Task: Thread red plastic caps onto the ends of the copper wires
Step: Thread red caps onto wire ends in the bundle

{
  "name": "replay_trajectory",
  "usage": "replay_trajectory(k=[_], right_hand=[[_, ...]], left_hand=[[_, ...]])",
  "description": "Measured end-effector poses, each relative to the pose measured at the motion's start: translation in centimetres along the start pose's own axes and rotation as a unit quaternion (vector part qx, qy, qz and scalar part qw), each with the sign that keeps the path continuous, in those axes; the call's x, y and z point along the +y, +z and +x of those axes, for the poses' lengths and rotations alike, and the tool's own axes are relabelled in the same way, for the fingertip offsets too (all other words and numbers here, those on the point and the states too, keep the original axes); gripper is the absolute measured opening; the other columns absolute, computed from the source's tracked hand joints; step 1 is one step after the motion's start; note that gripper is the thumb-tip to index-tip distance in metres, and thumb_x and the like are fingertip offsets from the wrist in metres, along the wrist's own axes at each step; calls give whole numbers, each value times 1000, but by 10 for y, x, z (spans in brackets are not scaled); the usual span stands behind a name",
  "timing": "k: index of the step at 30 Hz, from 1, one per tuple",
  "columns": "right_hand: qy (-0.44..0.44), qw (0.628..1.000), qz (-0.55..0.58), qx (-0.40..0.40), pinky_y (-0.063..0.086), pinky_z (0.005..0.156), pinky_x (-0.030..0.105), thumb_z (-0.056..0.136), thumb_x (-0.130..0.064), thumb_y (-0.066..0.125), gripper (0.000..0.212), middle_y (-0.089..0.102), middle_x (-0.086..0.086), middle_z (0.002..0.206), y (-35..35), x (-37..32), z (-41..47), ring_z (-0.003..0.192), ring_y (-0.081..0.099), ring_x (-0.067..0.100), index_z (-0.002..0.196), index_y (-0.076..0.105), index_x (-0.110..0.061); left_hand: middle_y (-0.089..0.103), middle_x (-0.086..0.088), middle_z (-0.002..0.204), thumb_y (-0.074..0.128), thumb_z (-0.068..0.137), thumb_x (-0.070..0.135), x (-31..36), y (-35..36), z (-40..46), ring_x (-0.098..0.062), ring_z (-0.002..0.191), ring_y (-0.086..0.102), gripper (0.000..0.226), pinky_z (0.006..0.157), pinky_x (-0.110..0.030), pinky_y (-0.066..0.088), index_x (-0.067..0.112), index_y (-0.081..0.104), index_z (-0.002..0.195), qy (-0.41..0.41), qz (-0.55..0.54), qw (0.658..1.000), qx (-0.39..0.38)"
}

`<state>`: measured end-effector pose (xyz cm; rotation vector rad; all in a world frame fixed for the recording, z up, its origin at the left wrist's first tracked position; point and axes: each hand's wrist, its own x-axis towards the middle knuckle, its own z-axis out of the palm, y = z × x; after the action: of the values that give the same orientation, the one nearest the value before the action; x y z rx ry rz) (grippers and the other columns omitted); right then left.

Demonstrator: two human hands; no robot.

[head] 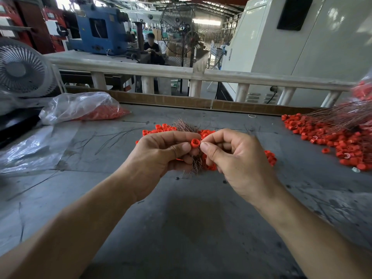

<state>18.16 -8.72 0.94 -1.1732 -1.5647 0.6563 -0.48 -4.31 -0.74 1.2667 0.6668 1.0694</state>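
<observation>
**Bench stock, capping station**

Grey worktable (191, 228). Heap of capped wires (340, 135), far right. Plastic bag of caps (84, 109), far left. Loose red caps (161, 128) behind the hands. Copper wire bundle (196, 164), gripped in left hand (161, 158). Right hand (237, 160), fingertips pinched narrow beside it. One red cap (195, 142), pinched by the left thumb and forefinger, above the bundle.

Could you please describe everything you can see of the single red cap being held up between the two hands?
The red cap is a small, short ring of bright, smooth red plastic, hollow, with its round opening tilted up toward the camera. It is held above the grey table, off the loose caps behind it. The left hand pinches it between thumb and forefinger; the right hand meets it from the other side with its fingertips. A bundle of copper wires hangs just below it. Whether a wire already enters it cannot be told.
</observation>
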Motion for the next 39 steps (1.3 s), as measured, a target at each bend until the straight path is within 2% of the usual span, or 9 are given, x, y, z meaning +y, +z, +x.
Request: replay_trajectory(k=[4,8,12,16,20,25,32,39], right_hand=[[-1,1000,-7,1,41,50,12,94,-14,71,11,67,-2,61,1,-1,-1,50,55,0,83,73,-17],[-4,1000,-18,1,51,57,23,94,-15,71,12,68,-1,63,0,1,0,58,60,6,83,73,-19],[-10,1000,-18,-7,49,58,23,95,-16,70,12,65,-8,60,0,2,1,58,58,3,84,72,-21],[-13,1000,-14,-12,44,55,18,95,-15,69,12,63,-9,59,0,4,0,56,54,2,84,71,-21],[5,1000,-6,-29,40,52,12,99,-15,63,13,63,-5,63,0,5,0,55,54,1,89,69,-22],[35,998,25,-47,41,49,15,102,-9,55,20,68,-5,69,2,5,0,58,54,6,96,69,-22],[7,999,35,-40,41,50,9,100,-13,63,11,67,-7,65,2,6,0,56,59,0,94,70,-19],[-39,999,33,-13,47,57,18,95,-16,70,10,63,-9,60,2,6,1,57,56,3,87,71,-21]], left_hand=[[74,-12,90,68,80,9,0,1,1,-18,77,69,27,70,-26,59,11,79,105,0,3,1000,1],[74,-15,93,69,79,9,0,2,1,-18,79,70,28,71,-27,59,9,79,105,-2,-5,1000,2],[74,-16,96,67,82,12,2,2,0,-19,80,69,27,72,-29,59,7,79,106,-3,-24,1000,-1],[73,-19,98,66,82,10,2,3,-1,-18,79,69,27,72,-30,60,8,79,106,-2,-24,1000,1],[74,-16,92,66,81,9,2,3,-1,-18,77,70,26,71,-30,61,7,79,104,5,-32,999,9],[74,-13,89,66,81,9,4,4,-1,-17,75,70,25,71,-29,61,6,78,103,12,-35,999,9],[74,-13,90,66,82,10,7,5,-2,-17,76,70,20,70,-29,61,9,79,97,12,-41,999,1],[73,-12,88,68,81,10,6,4,-3,-16,75,70,21,70,-28,60,10,80,98,12,-34,999,-11]])
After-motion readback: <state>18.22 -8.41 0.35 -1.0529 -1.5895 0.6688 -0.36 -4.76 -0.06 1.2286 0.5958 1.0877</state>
